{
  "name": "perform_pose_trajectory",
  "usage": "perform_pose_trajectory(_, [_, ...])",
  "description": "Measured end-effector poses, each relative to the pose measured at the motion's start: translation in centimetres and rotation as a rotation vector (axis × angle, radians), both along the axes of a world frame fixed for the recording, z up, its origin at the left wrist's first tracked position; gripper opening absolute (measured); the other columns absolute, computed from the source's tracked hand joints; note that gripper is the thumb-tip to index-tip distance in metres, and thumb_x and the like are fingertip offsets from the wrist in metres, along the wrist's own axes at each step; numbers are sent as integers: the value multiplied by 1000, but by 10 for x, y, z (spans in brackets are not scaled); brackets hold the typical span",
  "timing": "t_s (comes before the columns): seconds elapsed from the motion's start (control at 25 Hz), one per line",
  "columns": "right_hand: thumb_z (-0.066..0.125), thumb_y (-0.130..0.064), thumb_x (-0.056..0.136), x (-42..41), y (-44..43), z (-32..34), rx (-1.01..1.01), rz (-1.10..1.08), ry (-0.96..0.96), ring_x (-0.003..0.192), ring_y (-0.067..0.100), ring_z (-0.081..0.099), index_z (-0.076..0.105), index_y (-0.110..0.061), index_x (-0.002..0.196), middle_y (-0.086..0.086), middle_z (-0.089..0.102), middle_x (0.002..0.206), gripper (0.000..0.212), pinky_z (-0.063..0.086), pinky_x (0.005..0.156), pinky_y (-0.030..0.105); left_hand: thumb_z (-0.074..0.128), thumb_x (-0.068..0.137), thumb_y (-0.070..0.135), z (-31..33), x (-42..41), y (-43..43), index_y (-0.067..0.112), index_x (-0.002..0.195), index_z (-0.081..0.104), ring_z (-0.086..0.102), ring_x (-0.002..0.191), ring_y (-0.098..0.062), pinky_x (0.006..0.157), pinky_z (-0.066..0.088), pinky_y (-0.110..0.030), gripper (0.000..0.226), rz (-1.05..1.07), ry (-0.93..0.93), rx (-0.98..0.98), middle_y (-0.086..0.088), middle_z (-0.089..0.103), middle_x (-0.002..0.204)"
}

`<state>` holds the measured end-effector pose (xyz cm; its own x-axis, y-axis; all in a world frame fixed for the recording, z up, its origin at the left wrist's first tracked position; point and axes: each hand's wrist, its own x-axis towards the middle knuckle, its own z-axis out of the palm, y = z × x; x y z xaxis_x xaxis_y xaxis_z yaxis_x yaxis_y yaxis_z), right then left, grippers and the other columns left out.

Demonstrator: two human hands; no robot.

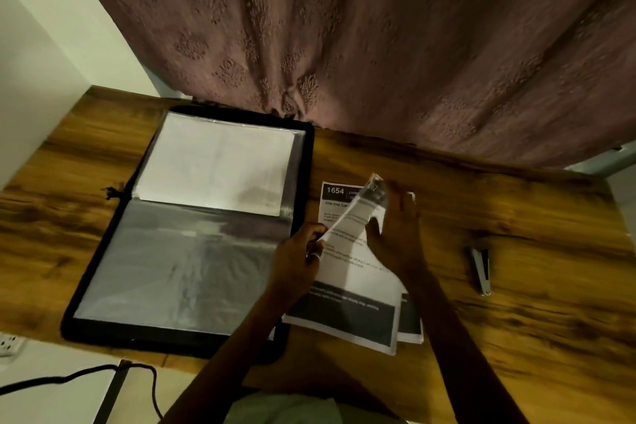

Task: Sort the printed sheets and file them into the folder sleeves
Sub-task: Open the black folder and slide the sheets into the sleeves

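Stapler point(480, 270) on wd table point(523, 210), curtain point(378, 27) bhnd

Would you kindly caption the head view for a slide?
Left hand pinches the top sheet of a stack under the right hand, beside an open folder.

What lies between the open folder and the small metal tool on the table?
In the head view: the stack of printed sheets, with the left hand pinching a lifted sheet and the right hand resting on it.
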<state>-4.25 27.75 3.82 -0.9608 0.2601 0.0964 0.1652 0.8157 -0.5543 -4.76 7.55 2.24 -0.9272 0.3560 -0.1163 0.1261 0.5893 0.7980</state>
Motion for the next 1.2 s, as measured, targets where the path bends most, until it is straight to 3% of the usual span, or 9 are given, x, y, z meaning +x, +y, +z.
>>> perform_pose_trajectory(0.12, [72,-38,82,-25,27,51,-126,80,-72,140,21,31,25,-33,148,-1,33,153,81,23,114,50,53,102,23,30,-17,-12,19,126,56,66,99,-9,83,57,-20,24,-97,-24,-16,2,68,118])
perform_pose_trajectory(0.28, [64,-10,92,-39,53,64,-406,314,-334,100,16,69,61,-19,115,-1,70,108,25,57,88,46,50,104,29,57,-46,-28,23,127,56,57,82,1,60,43,-5,25,-160,-61,-116,12,62,106])
perform_pose_trajectory(0.48, [54,-2,96,-24,46,35,-644,-77,-379,97,30,68,61,-10,109,7,68,95,17,55,73,32,63,94,25,40,-75,-70,25,121,59,66,100,-17,75,49,-25,27,-141,-142,-370,3,68,111])
perform_pose_trajectory(0.6, [51,-4,98,-5,51,8,-733,-249,-402,110,36,61,53,-3,127,18,62,117,29,52,87,42,72,88,12,12,-75,-89,20,113,61,68,102,-21,88,56,-40,29,-15,-231,-48,0,70,107])
perform_pose_trajectory(0.76, [53,-9,98,12,57,-21,-820,-437,-352,111,33,60,52,-4,131,21,58,130,33,49,81,35,69,90,7,-7,-55,-86,13,124,60,67,109,-27,95,54,-52,35,263,-471,349,-10,71,116])
perform_pose_trajectory(0.88, [54,-14,99,15,62,-30,-775,-440,-359,104,28,61,46,-7,136,22,57,131,39,52,76,35,64,91,-1,-11,-49,-78,14,115,65,68,105,-29,94,54,-50,28,289,-453,354,-13,72,111])
perform_pose_trajectory(1.0, [52,-32,100,10,57,-25,-165,-445,-346,125,36,50,27,-11,151,22,42,145,61,45,100,50,65,91,0,-13,-51,-76,15,108,68,69,94,-21,90,56,-45,23,309,-408,258,-7,73,102])
perform_pose_trajectory(1.08, [46,-37,99,1,44,-15,67,-238,-126,123,37,51,34,-11,147,21,47,140,56,43,100,51,65,90,-1,-16,-50,-76,9,109,69,70,94,-24,88,57,-45,21,322,-397,258,-9,74,101])
perform_pose_trajectory(1.2, [58,-28,95,-27,18,-5,13,166,-105,118,31,55,44,-12,137,16,56,128,47,49,98,47,60,91,-5,-20,-44,-78,5,106,67,70,93,-26,74,58,-37,19,329,-400,284,-10,73,99])
